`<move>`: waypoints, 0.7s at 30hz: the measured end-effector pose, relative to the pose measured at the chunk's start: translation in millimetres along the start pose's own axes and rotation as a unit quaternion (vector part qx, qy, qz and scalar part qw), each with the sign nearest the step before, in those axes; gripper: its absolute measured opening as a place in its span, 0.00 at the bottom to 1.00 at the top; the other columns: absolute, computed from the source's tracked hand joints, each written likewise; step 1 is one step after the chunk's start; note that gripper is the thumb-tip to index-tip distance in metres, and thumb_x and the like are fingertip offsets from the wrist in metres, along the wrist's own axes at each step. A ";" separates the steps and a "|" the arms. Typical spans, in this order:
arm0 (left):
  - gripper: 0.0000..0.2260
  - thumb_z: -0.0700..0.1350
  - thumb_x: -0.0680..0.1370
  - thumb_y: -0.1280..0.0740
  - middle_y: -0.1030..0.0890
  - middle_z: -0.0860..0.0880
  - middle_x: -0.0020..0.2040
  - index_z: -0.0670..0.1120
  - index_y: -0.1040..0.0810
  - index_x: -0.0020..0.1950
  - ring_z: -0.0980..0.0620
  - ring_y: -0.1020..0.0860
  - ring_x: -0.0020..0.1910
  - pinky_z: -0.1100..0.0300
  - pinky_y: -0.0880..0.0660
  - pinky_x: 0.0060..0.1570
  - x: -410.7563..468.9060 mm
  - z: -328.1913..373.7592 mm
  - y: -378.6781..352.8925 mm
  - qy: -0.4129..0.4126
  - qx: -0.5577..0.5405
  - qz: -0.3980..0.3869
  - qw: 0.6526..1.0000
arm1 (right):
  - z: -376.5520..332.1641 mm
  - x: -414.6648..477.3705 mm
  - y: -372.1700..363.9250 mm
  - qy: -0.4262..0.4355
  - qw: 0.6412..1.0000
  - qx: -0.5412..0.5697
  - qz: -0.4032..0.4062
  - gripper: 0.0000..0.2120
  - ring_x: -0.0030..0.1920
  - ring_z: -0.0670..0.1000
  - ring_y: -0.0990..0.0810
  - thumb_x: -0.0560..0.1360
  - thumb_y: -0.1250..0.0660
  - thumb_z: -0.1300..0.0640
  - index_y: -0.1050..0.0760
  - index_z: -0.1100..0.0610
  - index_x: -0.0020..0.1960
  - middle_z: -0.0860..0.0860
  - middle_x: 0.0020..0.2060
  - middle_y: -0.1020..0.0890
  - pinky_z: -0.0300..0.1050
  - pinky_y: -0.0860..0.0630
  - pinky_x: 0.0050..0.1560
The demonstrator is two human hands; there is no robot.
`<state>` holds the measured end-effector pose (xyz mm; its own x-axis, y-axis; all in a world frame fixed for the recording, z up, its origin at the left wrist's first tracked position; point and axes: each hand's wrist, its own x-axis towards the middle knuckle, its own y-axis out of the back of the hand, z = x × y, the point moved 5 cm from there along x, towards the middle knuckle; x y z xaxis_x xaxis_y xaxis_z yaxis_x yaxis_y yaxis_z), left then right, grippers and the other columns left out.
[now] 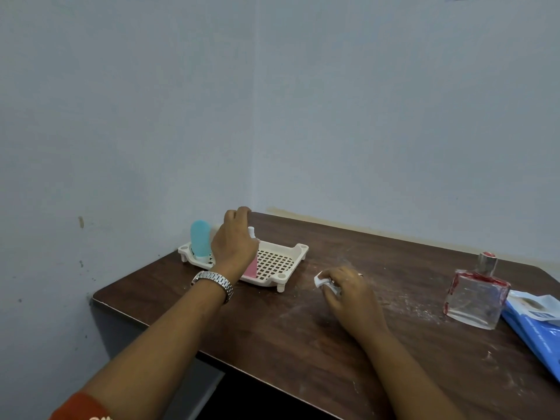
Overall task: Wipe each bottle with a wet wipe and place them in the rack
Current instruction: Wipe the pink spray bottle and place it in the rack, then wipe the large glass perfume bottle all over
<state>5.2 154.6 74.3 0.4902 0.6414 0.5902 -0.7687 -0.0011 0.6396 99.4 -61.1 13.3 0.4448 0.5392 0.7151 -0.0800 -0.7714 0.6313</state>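
Three bottles: one blue bottle (pixel 200 237) and one pink bottle (pixel 251 268) in the single rack (pixel 281 262), and one glass bottle (pixel 475 298) well apart on the surface (pixel 303 328). The left hand (pixel 235 244) grips the pink bottle; the right hand (pixel 348 292) clutches one wet wipe (pixel 319 280).

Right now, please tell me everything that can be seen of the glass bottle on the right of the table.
The glass bottle is square and flat, of clear glass, and looks empty. Red smears run along its edges. Its short neck carries a silvery cap, also stained red. It stands upright on the brown table, close beside a blue packet; whether they touch I cannot tell. The left hand and right hand are both away from it.
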 end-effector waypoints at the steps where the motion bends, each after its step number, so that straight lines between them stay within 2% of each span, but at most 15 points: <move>1: 0.22 0.42 0.75 0.31 0.30 0.46 0.63 0.49 0.33 0.67 0.46 0.23 0.52 0.56 0.27 0.44 -2.1 3.4 2.0 -0.001 -0.002 0.013 1.000 | 1.8 0.1 2.1 0.002 1.000 -0.001 0.004 0.07 0.43 0.44 0.25 0.71 0.30 0.59 0.22 0.50 0.47 0.44 0.44 0.21 0.37 0.26 0.39; 6: 0.23 0.43 0.72 0.29 0.31 0.47 0.61 0.50 0.31 0.65 0.47 0.26 0.56 0.52 0.27 0.54 -20.7 32.9 -4.3 -0.022 -0.058 0.032 0.998 | 9.6 -5.3 27.3 0.067 0.996 -0.048 0.046 0.09 0.40 0.50 0.23 0.69 0.28 0.63 0.23 0.52 0.46 0.47 0.41 0.21 0.42 0.26 0.35; 10: 0.19 0.45 0.73 0.30 0.31 0.49 0.61 0.51 0.29 0.63 0.48 0.29 0.60 0.51 0.31 0.59 -35.6 72.8 -27.4 -0.039 -0.118 -0.009 0.992 | 19.8 -21.2 63.7 0.156 0.976 -0.122 0.085 0.08 0.40 0.51 0.23 0.69 0.29 0.65 0.22 0.56 0.47 0.49 0.41 0.20 0.42 0.25 0.35; 14: 0.16 0.47 0.74 0.31 0.31 0.51 0.62 0.52 0.28 0.61 0.51 0.31 0.63 0.51 0.35 0.61 -49.8 124.8 -59.2 -0.066 -0.173 -0.078 0.980 | 41.1 -44.8 99.2 0.217 0.952 -0.198 0.082 0.06 0.42 0.53 0.22 0.72 0.34 0.62 0.23 0.58 0.49 0.53 0.44 0.20 0.46 0.24 0.35; 16: 0.13 0.47 0.74 0.31 0.29 0.52 0.61 0.53 0.26 0.58 0.52 0.30 0.63 0.51 0.34 0.63 -58.5 150.9 -79.1 -0.083 -0.204 -0.118 0.968 | 57.6 -56.2 119.5 0.203 0.950 -0.214 0.098 0.07 0.43 0.53 0.22 0.72 0.36 0.62 0.24 0.58 0.50 0.53 0.45 0.20 0.46 0.24 0.38; 19: 0.10 0.48 0.75 0.31 0.27 0.55 0.60 0.54 0.24 0.56 0.53 0.29 0.62 0.51 0.34 0.63 -74.3 188.7 -108.8 -0.109 -0.232 -0.171 0.951 | 85.0 -68.0 148.4 0.135 0.953 -0.232 0.140 0.07 0.43 0.54 0.23 0.74 0.40 0.60 0.29 0.55 0.51 0.53 0.45 0.21 0.47 0.26 0.40; 21: 0.09 0.50 0.76 0.32 0.26 0.56 0.61 0.55 0.24 0.56 0.53 0.29 0.62 0.51 0.35 0.63 -85.4 211.5 -127.7 -0.119 -0.246 -0.204 0.940 | 98.2 -73.0 161.4 0.095 0.952 -0.237 0.171 0.07 0.45 0.54 0.24 0.73 0.41 0.60 0.27 0.57 0.50 0.54 0.45 0.21 0.47 0.27 0.43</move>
<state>148.4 -62.3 46.4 0.8190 0.3207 0.4757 -0.5642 0.6007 0.5664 141.6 -258.2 33.5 0.1550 0.3700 0.9160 -0.6053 -0.6972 0.3840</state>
